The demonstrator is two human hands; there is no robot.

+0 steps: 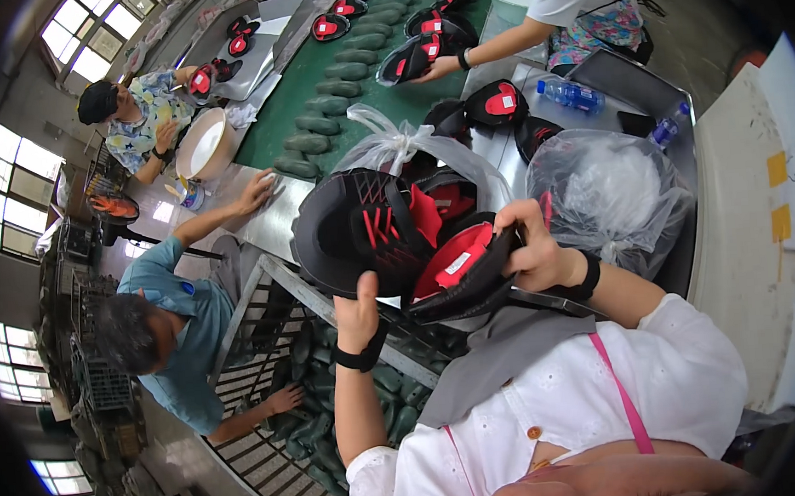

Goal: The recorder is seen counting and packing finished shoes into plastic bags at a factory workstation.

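Observation:
A black shoe [350, 222] with red zigzag lacing and a red lining is held up between my hands, above the metal worktop. Its toe points left, and the heel opening with a white label inside faces me. My left hand [358, 313] grips the near side by the toe, thumb on top, other fingers mostly hidden under it. At the heel, my right hand [538, 247] pinches the collar edge. Right behind the shoe, a knotted clear plastic bag [399, 142] is partly covered by it. More black shoes with red insides [496, 103] lie beyond.
A green conveyor [265, 133] carries dark green shoe lasts [317, 125] and several shoes. To the right sit a stuffed clear bag [610, 187] and plastic bottles [571, 96]. At left, a person in teal reaches into a barred cart [280, 477] of lasts. Others work along the conveyor.

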